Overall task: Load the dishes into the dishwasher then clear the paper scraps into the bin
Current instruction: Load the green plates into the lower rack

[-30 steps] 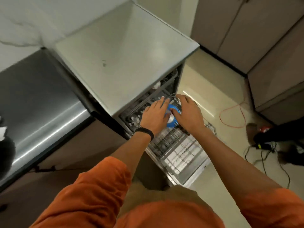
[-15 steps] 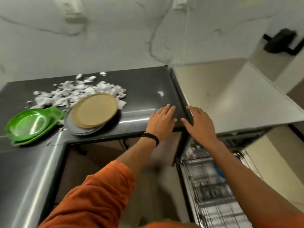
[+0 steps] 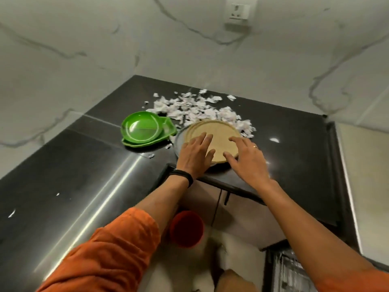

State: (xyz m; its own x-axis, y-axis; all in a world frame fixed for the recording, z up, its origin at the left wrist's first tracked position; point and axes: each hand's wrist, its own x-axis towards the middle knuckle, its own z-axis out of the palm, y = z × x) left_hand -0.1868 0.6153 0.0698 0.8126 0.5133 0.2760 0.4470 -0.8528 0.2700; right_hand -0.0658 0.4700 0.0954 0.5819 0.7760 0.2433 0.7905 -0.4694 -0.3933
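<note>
A stack of tan plates (image 3: 219, 134) lies on a grey plate (image 3: 179, 142) on the dark counter (image 3: 84, 171). My left hand (image 3: 194, 154) is spread over the stack's near left side, fingers straight. My right hand (image 3: 245, 157) reaches over its near right edge, fingers relaxed and apart. Whether either hand touches the plates I cannot tell. Green dishes (image 3: 145, 130) sit stacked to the left of the plates. White paper scraps (image 3: 200, 109) lie heaped behind both stacks. A corner of the dishwasher rack (image 3: 292, 272) shows at the bottom right.
A red bin (image 3: 186, 228) stands on the floor under the counter's inner corner. A wall socket (image 3: 239, 12) is high on the marble wall. A few stray scraps (image 3: 12, 212) lie on the left counter run. A lighter worktop (image 3: 366, 165) adjoins on the right.
The view swung left from the dishwasher to the counter. Both hands left the blue dish in the rack and moved across to hover over the tan plates.
</note>
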